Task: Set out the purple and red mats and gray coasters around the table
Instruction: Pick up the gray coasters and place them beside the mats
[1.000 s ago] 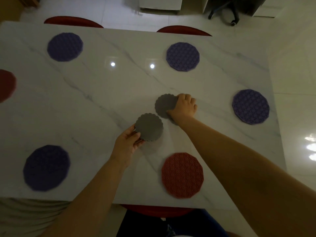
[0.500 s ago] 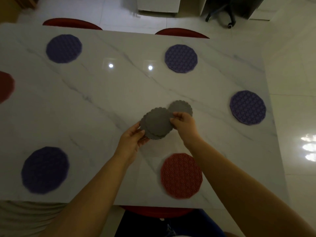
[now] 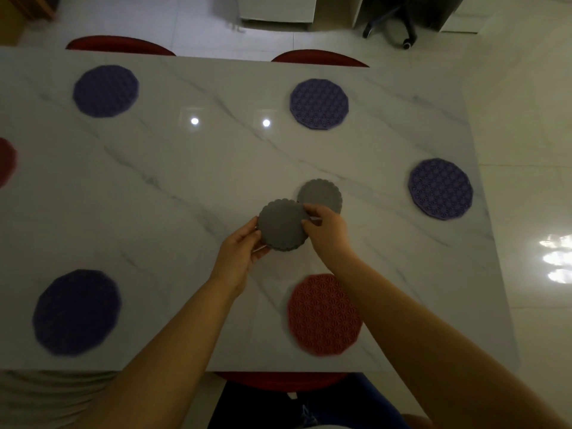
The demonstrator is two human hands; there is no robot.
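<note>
Head, coasters [image 3: 283, 226] between left grip [image 3: 238, 255], right grip [image 3: 328, 233]

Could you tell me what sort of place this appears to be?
Most likely a home dining area: a white marble-look table with red chairs tucked against its edges, purple mats and a red mat laid at the seats, and glossy tiled floor around it.

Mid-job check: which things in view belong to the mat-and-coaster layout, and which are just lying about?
Part of the job:
purple mats, red mat, lone gray coaster lying on the table, held gray coasters gripped by the left hand and pinched by the right hand.

Just around:
red chairs, office chair base, white cabinet.
</note>
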